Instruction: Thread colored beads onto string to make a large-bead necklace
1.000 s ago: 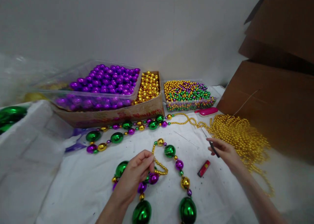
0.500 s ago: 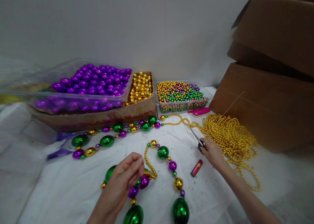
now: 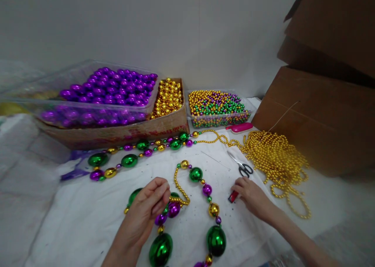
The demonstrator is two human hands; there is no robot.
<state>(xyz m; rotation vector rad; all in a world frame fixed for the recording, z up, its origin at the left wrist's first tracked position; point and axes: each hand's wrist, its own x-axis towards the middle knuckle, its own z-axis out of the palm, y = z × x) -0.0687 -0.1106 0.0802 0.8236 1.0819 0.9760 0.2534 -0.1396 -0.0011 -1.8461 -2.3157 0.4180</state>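
Note:
My left hand (image 3: 149, 204) is closed in a pinch above a bead necklace (image 3: 216, 239) of green, purple and gold beads. What lies between its fingertips, if anything, is too small to make out. A strand of small gold beads (image 3: 182, 194) runs beside it. On the white cloth, my right hand (image 3: 250, 194) has its fingers closed over a small red lighter (image 3: 233, 196), partly covered by them. Just above this hand lie scissors (image 3: 241, 164) with black handles, blades apart. A thin needle (image 3: 215, 160) rests to their left.
A second bead necklace (image 3: 129, 161) stretches along a cardboard box (image 3: 117, 136) carrying a clear tub of purple beads (image 3: 108, 87). Another tub (image 3: 218, 107) holds small mixed beads. Gold bead strands (image 3: 275, 152) are heaped by a large carton (image 3: 310, 122). A pink tool (image 3: 241, 127) lies nearby.
My right hand has let go of the scissors, left on the cloth, and moved down onto the red lighter. My left hand keeps its pinch. The view has shifted slightly.

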